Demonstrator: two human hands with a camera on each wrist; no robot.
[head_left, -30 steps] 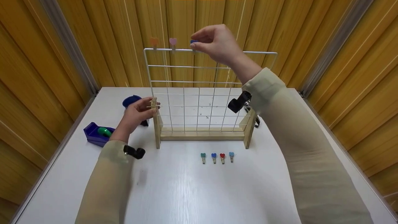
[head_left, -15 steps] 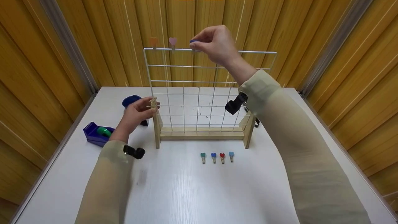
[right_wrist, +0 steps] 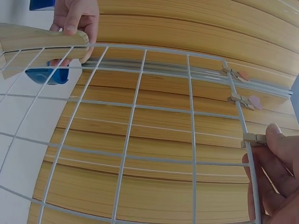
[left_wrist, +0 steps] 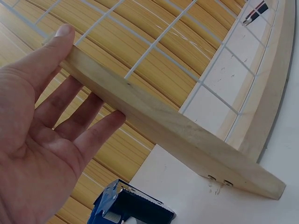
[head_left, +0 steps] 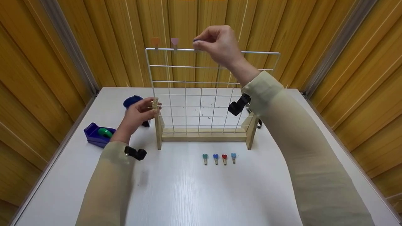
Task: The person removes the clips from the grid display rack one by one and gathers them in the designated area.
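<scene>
At the top wire of the white grid rack (head_left: 185,82), my right hand (head_left: 221,45) pinches a small wooden clothespin (right_wrist: 254,138). Its jaws are on the wire; in the head view its blue top mostly hides behind my thumb. To its left, a clothespin with an orange heart (head_left: 155,41) and one with a pink heart (head_left: 175,41) sit clipped on the same wire. My left hand (head_left: 136,114) holds the rack's left wooden post (left_wrist: 163,121), thumb on one side and fingers on the other.
Several heart clothespins (head_left: 216,158), green, blue, red and light blue, lie in a row on the white table (head_left: 176,188) before the rack. A blue tape dispenser (head_left: 94,138) with green inside and a round dark blue object (head_left: 132,100) stand left. A dark object (head_left: 259,123) lies behind the right post.
My right wrist has dropped slightly and moved left, and my thumb now covers more of the blue heart. The left hand and the rack have stayed in place.
</scene>
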